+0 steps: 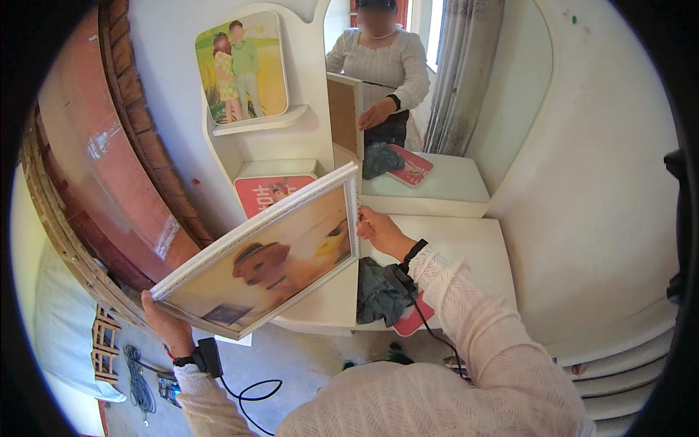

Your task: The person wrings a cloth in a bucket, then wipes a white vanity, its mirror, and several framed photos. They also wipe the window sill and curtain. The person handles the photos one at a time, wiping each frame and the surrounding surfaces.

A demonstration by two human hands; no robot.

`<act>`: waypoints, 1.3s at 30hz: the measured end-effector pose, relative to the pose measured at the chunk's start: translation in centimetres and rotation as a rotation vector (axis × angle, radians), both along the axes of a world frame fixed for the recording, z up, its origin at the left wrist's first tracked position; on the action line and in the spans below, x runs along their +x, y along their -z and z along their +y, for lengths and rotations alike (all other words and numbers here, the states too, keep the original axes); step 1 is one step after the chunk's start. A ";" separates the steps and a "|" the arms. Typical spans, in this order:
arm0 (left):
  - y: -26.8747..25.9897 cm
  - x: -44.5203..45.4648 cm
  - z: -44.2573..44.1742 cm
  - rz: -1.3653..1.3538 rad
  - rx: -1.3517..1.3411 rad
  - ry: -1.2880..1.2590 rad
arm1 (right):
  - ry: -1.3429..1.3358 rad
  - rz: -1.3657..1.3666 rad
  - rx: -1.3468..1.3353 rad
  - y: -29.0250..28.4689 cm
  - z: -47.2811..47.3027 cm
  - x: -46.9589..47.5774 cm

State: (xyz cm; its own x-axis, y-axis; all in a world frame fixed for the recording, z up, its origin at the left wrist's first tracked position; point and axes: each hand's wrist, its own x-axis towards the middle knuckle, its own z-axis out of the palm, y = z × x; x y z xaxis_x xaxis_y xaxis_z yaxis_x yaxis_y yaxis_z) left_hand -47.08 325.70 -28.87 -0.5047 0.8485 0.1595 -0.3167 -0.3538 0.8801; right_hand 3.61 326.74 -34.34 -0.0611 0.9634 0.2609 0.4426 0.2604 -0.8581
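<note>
A white-framed picture (259, 257) is held tilted in front of me, above the white dressing table (464, 257). My left hand (168, 322) grips its lower left corner. At the upper right side, my right hand (385, 232) has its fingers closed on the frame's edge. Behind my right wrist, a crumpled dark grey cloth (379, 292) lies on the tabletop near the front edge. Partly under that cloth sits a red board with rounded corners (415, 317). Both wrists carry black bands with cables.
The dressing table's mirror (409, 169) reflects a person and the frame's back. On a small shelf (262, 121) stands a photo panel of two people (243, 71). A red panel (262, 194) leans below. A wooden door frame (82, 278) borders the left; coiled cable (139, 382) lies on the floor.
</note>
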 end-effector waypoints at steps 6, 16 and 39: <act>-3.0 4.7 0.6 0.401 0.164 -0.116 | 0.138 0.050 -0.057 -1.4 -2.4 3.6; -6.1 26.4 8.9 0.916 0.479 0.026 | 0.537 -0.012 0.070 -7.4 -12.9 23.8; 10.9 46.7 22.1 1.020 0.291 0.405 | 0.821 -0.085 -0.029 6.4 -11.9 39.0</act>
State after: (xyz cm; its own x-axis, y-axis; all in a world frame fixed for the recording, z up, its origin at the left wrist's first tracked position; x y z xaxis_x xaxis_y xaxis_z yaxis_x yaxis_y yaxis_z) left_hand -0.37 347.85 -39.73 0.2762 0.7835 0.5567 0.3634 -0.6214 0.6942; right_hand 42.62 314.83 -40.74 0.6474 0.7160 0.2611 0.5457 -0.1962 -0.8147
